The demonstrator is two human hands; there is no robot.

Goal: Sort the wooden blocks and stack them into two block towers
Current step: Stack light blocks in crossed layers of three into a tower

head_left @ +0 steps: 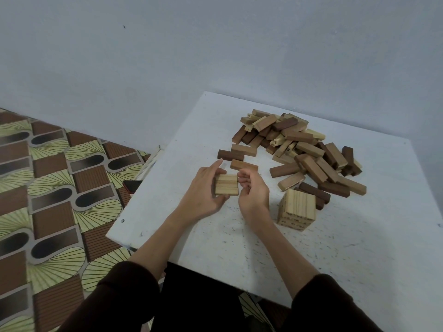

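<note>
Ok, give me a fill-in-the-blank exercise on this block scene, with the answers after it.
1. Both hands, left hand and right hand, hold a flat row of ____-coloured blocks.
2. The finished light tower stands to the ____ of the hands.
3. The loose pile mixes light and ____ blocks.
4. Everything sits on a ____ table.

Missing words: light; right; dark; white

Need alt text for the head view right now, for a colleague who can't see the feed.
Both hands, left hand and right hand, hold a flat row of light blocks between them on the white table. A short light-block tower stands to the right, with a mixed pile of light and dark blocks behind.
</note>
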